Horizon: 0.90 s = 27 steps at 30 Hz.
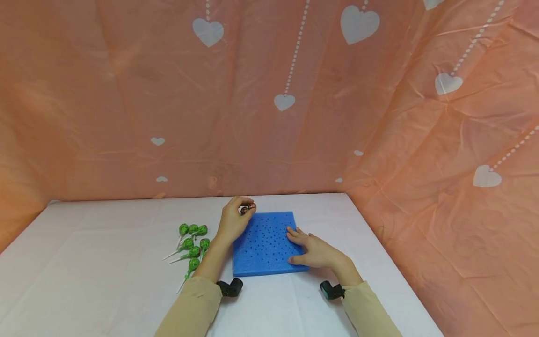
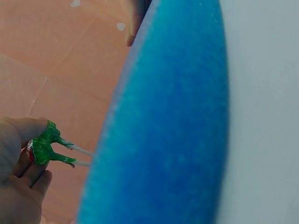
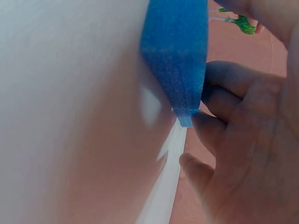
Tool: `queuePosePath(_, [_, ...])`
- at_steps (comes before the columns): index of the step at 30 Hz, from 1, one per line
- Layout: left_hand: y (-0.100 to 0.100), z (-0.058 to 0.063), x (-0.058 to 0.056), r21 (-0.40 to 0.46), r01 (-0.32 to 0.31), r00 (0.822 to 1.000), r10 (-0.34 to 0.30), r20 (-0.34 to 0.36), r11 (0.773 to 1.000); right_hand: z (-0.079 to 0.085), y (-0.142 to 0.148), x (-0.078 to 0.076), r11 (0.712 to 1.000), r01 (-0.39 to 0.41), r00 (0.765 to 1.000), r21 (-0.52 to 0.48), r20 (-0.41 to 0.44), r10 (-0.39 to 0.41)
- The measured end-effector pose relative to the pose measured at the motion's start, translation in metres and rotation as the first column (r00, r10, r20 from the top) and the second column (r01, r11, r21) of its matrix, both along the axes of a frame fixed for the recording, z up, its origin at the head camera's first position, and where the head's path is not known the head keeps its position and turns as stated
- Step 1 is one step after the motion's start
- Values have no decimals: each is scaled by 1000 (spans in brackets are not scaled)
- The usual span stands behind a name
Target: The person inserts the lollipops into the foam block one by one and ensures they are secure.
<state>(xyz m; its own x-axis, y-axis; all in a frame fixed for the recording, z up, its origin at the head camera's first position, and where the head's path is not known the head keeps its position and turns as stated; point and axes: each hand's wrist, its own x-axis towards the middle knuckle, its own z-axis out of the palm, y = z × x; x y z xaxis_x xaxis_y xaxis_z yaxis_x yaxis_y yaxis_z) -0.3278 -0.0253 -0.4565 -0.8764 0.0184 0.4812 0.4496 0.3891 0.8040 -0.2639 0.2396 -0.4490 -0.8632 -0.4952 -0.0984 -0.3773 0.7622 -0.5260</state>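
Note:
My left hand (image 1: 233, 220) is at the far left corner of a blue foam block (image 1: 263, 245) dotted with small holes. Between thumb and fingers it pinches two lollipops (image 2: 43, 148) in green wrappers, side by side. Their white sticks point toward the foam; its edge hides the stick ends, so I cannot tell whether they are in holes. On the block's right side rests my right hand (image 1: 313, 250), fingers spread and fairly straight, holding nothing. Several more green-wrapped lollipops (image 1: 191, 252) lie on the table left of the block, some partly behind my left forearm.
A white cloth covers the table (image 1: 105, 281). Behind it and to the right hangs an orange curtain (image 1: 252, 154) with white hearts. Black wrist cameras (image 1: 230, 287) sit at both cuffs, just in front of the block.

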Motion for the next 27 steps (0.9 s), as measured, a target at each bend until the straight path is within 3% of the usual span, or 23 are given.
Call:
queuePosePath(15, [-1, -3, -1, -28, -15, 998, 16, 55, 999, -1, -1, 0, 1000, 7, 1000, 3, 1, -7])
queuePosePath(27, [-2, 1, -1, -6, -3, 999, 4, 54, 1000, 0, 0, -1, 1000, 4, 1000, 7, 4, -4])
